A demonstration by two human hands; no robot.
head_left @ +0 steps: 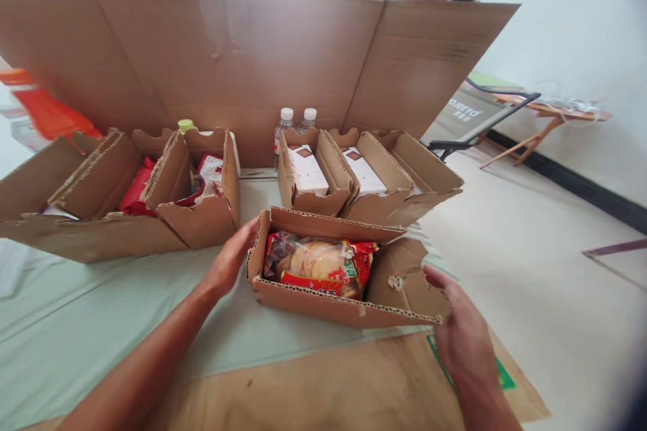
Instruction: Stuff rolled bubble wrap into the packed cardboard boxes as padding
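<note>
An open-topped cardboard box (313, 306) is held between my two hands, turned slightly, in front of the row of similar boxes. My left hand (233, 259) presses against its left end, the fingers partly hidden behind it. At the opposite end, my right hand (465, 326) grips the cut-out edge, with fingertips over the rim. Inside the box lies a red and clear plastic snack packet (323, 262) with pale round pieces showing through. The box's right part shows bare cardboard with a small torn patch.
Cardboard boxes on the left (116, 236) hold red packets (140, 188); those on the right (316, 202) hold white cartons (309, 172). Clear bottles (284, 131) stand behind them, before a tall cardboard panel (242, 54). A pale green cloth (212, 343) covers the table; a chair (468, 114) stands right.
</note>
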